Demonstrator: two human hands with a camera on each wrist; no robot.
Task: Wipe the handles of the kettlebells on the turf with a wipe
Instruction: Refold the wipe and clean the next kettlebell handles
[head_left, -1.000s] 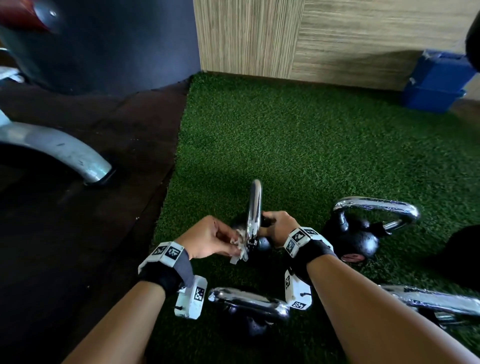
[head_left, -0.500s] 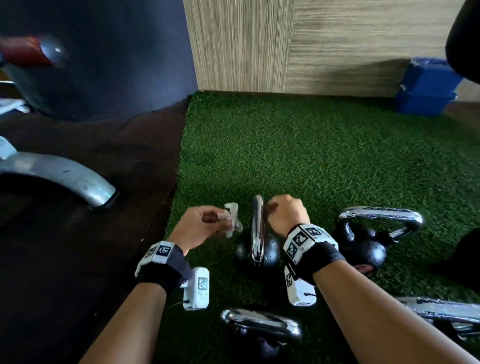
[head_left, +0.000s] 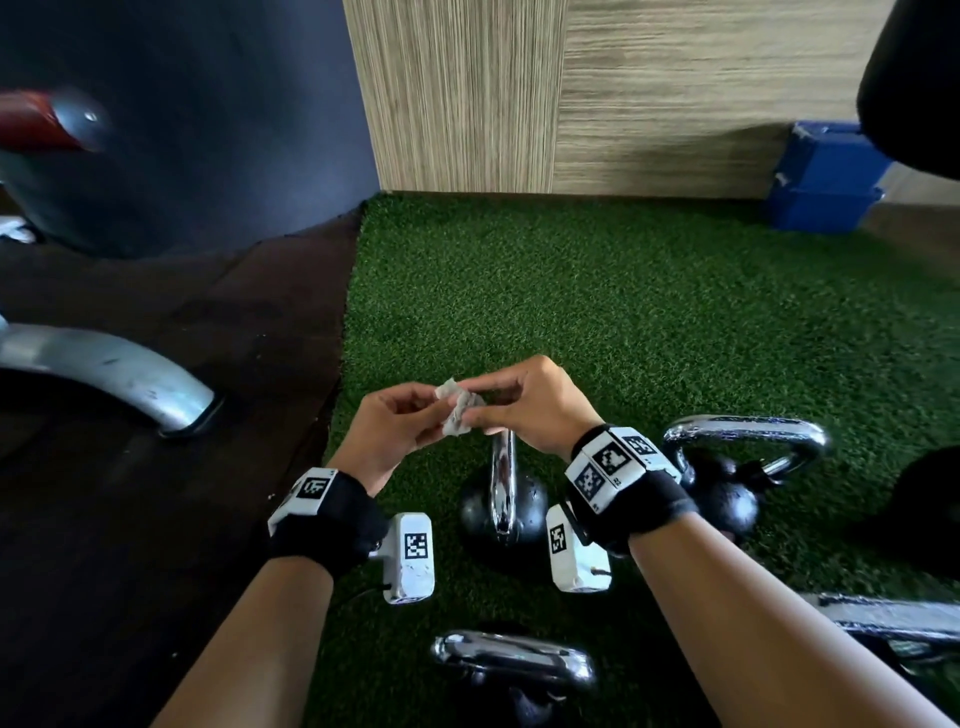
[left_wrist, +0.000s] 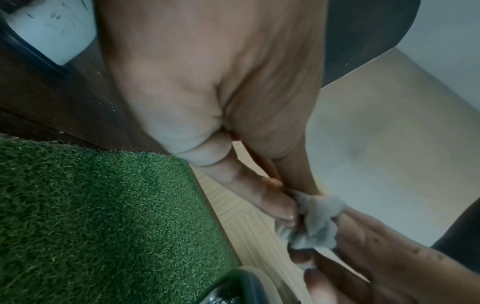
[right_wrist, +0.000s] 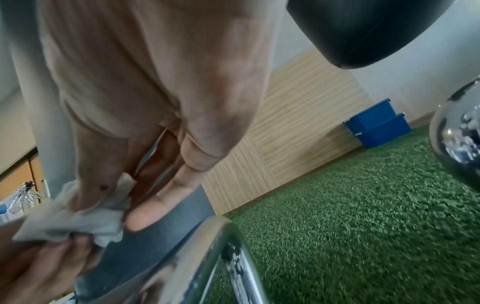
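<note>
A small crumpled grey wipe (head_left: 457, 411) is held in the air between both hands, above the turf (head_left: 623, 322). My left hand (head_left: 400, 421) pinches its left side and my right hand (head_left: 514, 405) pinches its right side; the wipe (left_wrist: 315, 224) (right_wrist: 75, 224) shows in both wrist views. Just below them stands a black kettlebell (head_left: 503, 506) with an upright chrome handle (head_left: 503, 467), touched by neither hand. A second kettlebell (head_left: 727, 491) sits to the right, its chrome handle (head_left: 748, 430) lying across. A third chrome handle (head_left: 514, 660) is nearest me.
Dark floor (head_left: 156, 467) borders the turf on the left, with a curved metal machine foot (head_left: 114, 374) on it. A wood-grain wall (head_left: 571, 93) closes the back. Blue bins (head_left: 826, 176) stand at the far right. Another chrome handle (head_left: 898, 618) lies at the right edge.
My right hand let go of the upright chrome handle and came up to the wipe. Both hands now hold the wipe, raised above that kettlebell. The view tilted downward.
</note>
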